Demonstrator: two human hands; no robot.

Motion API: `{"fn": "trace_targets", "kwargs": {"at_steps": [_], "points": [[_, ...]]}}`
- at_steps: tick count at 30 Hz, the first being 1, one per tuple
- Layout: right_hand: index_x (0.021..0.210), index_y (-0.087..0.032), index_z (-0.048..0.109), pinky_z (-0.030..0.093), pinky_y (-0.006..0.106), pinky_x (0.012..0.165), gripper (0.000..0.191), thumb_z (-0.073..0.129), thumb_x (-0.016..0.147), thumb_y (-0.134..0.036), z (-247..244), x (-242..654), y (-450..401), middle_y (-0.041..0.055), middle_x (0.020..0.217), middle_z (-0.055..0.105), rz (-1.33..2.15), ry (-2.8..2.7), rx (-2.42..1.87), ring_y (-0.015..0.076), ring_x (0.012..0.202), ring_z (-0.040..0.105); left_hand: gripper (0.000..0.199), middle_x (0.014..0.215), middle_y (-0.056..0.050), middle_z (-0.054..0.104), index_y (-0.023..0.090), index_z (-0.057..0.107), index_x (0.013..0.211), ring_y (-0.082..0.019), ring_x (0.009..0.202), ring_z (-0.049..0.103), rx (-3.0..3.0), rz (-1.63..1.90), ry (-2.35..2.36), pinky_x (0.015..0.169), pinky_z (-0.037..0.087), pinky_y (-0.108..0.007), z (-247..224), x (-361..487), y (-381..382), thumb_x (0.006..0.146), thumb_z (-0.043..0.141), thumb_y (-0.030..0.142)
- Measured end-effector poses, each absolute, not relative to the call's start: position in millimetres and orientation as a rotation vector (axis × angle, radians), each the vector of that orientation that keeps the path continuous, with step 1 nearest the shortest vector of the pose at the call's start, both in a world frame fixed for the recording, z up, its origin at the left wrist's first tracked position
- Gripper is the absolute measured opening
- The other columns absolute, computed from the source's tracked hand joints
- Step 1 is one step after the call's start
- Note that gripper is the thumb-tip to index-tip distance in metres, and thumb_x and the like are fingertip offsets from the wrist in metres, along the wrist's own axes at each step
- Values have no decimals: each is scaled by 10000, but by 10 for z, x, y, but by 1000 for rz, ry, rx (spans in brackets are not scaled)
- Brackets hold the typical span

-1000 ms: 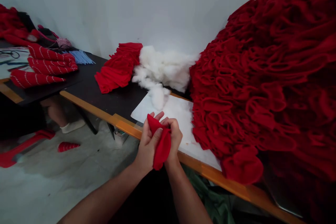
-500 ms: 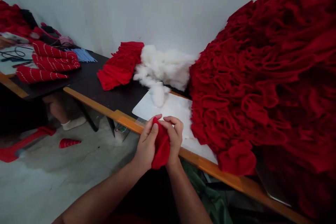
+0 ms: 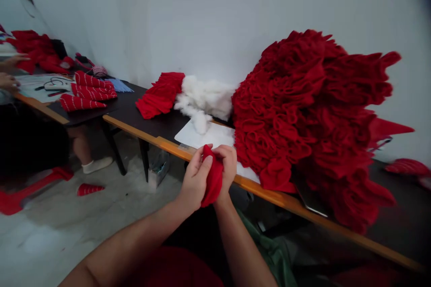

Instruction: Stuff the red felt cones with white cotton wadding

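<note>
Between my two hands is a small red fabric piece (image 3: 213, 184), cone-like, its narrow end up and its wide end toward me. My left hand (image 3: 195, 179) grips its left side, the thumb lying over the front. On the other side my right hand (image 3: 229, 166) is closed round it with curled fingers; part of the cloth is hidden there. Both hands are just in front of the table edge. Beyond them a white sheet (image 3: 218, 135) lies on the table, with a tuft of white stuffing (image 3: 201, 123) on it and a larger heap of stuffing (image 3: 210, 96) behind.
A tall pile of red fabric pieces (image 3: 279, 112) stands at right. Left of the stuffing is a stack of red cloth (image 3: 160, 96). Striped red cones (image 3: 90, 92) lie on the neighbouring table, near another person's hand (image 3: 8, 81). One striped cone (image 3: 90, 189) is on the floor.
The view has tilted up and drawn back, showing more of the right table and the co-worker's hands. My hands still hold the red fabric piece, with little change in grip.
</note>
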State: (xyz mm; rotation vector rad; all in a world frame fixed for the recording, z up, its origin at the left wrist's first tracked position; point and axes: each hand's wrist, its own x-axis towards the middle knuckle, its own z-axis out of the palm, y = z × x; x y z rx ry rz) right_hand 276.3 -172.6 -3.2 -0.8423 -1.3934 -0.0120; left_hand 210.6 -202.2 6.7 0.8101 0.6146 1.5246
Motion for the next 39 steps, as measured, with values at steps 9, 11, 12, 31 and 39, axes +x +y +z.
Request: {"fn": "trace_targets", "kwargs": {"at_steps": [9,11,12,31,39], "points": [[875,-263,628,436,322,815,192,502,789,-147,-97,2857,-1840,11,953,522,237,-1415,-811,150,926,532,256,869,-18,641,166,577,922,-145,839,626,534,1408,421,830,466,-284,143,2109,-2030,700,688,228],[860,-265,632,437,324,833,193,509,780,-139,-118,2839,-1818,8,954,516,279,-1350,-806,146,934,537,258,880,-21,641,164,580,927,-134,832,622,534,1393,411,824,460,-267,113,2112,-1998,708,692,238],[848,-264,634,439,323,834,191,517,773,-134,-129,2833,-1803,5,945,512,293,-1323,-805,144,928,539,260,878,-22,640,161,581,929,-131,828,621,538,1387,411,819,459,-261,98,2114,-1980,710,694,246],[845,-191,629,489,286,725,256,693,616,-286,-518,3029,-1239,-5,798,672,1248,-839,-1025,152,734,612,326,624,-37,563,141,532,731,-154,600,596,132,1450,575,625,504,-293,-90,1691,-960,906,381,373],[930,-210,576,533,321,652,294,636,675,-345,-572,3106,-988,15,856,629,1400,-990,-1087,160,707,618,67,618,28,491,170,493,800,-91,549,528,300,1505,794,593,466,-222,-187,1660,-613,836,530,213]]}}
